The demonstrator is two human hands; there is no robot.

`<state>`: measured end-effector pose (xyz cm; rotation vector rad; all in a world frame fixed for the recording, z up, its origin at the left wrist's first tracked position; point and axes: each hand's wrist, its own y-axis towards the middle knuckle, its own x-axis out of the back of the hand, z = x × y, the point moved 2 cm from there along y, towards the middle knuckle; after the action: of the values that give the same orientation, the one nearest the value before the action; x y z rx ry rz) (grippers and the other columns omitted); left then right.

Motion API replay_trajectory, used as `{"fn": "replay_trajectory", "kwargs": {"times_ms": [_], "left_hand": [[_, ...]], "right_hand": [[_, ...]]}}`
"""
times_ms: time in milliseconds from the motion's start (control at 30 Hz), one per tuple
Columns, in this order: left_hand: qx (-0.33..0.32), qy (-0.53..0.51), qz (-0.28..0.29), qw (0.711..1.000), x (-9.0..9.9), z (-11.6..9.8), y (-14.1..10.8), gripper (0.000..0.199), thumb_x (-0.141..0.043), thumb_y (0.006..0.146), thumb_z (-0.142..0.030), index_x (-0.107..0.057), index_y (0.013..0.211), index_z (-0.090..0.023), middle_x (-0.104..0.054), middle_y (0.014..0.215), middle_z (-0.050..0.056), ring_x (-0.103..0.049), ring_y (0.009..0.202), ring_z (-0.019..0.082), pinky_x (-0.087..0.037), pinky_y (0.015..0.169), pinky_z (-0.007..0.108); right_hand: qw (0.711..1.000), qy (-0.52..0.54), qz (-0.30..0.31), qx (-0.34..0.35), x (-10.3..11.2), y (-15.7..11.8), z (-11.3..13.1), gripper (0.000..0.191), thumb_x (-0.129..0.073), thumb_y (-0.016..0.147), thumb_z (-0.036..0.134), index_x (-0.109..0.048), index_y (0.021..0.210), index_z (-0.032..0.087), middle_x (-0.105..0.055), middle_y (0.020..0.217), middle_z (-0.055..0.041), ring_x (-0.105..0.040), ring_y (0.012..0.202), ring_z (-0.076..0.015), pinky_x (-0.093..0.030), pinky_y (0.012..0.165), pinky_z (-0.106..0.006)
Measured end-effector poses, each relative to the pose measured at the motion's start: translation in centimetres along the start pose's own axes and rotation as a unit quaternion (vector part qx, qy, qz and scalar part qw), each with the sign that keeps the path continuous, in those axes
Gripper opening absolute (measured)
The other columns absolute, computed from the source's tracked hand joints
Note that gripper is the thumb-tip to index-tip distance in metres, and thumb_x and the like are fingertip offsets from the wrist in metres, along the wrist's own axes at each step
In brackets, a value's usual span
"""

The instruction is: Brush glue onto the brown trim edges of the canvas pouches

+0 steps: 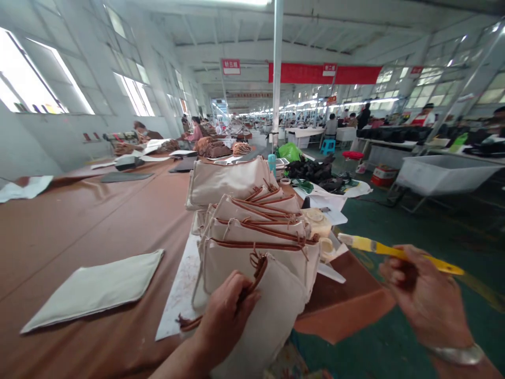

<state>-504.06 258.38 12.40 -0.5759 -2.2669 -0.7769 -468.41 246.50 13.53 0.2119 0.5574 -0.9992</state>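
Note:
My left hand (231, 310) is closed on the brown-trimmed top edge of a cream pouch (272, 310), which hangs tilted at the front of a stack. Behind it, several more cream pouches (256, 252) with brown edges and loose brown cord ends lean in a row. On the right, my right hand (424, 295) grips a yellow-handled paintbrush (394, 251), its pale bristles pointing left. Left of the brush tip stands a pale yellow tub (315, 223). A flat cream panel (97, 281) lies by itself on the left of the table.
A brown sheet covers the table (98, 221), whose right edge drops to a green floor. White paper (179, 295) lies under the pouches. Farther back are black scraps (315, 173), a teal bottle (272, 164) and a white wheeled bin (442, 173). Other people work in the background.

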Motion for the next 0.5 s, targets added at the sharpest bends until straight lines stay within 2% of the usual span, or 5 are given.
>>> {"fn": "replay_trajectory", "kwargs": {"times_ms": [133,267,400,500], "left_hand": [[0.001,0.023,-0.101,0.995,-0.9,2.6,-0.4,0.012,-0.059,0.092,-0.031,-0.054,0.093,-0.020,-0.058,0.081,0.000,-0.055,0.070,0.014,-0.045,0.066,0.025],[-0.001,0.049,-0.125,0.991,-1.1,4.3,-0.6,0.012,-0.059,0.093,-0.025,-0.055,0.083,-0.019,-0.059,0.081,0.001,-0.058,0.072,0.013,-0.047,0.068,0.024],[-0.043,0.117,-0.183,0.975,0.4,3.8,-2.6,0.006,-0.061,0.093,-0.023,-0.062,0.087,-0.022,-0.064,0.103,0.005,-0.061,0.093,0.016,-0.051,0.083,0.027],[-0.064,0.175,-0.246,0.951,1.8,2.6,-5.1,0.006,-0.067,0.088,-0.020,-0.065,0.086,-0.024,-0.063,0.095,0.004,-0.059,0.090,0.017,-0.051,0.081,0.030]], "right_hand": [[0.983,0.133,0.024,-0.122,-2.3,-3.0,0.6,0.016,-0.068,0.084,0.028,-0.058,0.079,0.017,-0.039,0.064,0.0040,-0.035,0.049,-0.0043,-0.036,0.042,-0.013],[0.971,0.170,0.033,-0.165,-3.5,-5.8,-0.1,0.016,-0.067,0.085,0.029,-0.057,0.080,0.018,-0.035,0.067,0.0043,-0.036,0.049,-0.0041,-0.037,0.041,-0.013],[0.973,0.152,0.060,-0.164,-2.8,-7.0,-1.0,0.015,-0.067,0.084,0.030,-0.057,0.081,0.019,-0.033,0.066,0.0041,-0.035,0.048,-0.0036,-0.037,0.041,-0.013],[0.978,0.123,0.074,-0.154,-1.3,-6.4,-1.5,0.017,-0.067,0.083,0.031,-0.056,0.077,0.019,-0.032,0.063,0.0041,-0.031,0.046,-0.0037,-0.035,0.039,-0.014]]}}
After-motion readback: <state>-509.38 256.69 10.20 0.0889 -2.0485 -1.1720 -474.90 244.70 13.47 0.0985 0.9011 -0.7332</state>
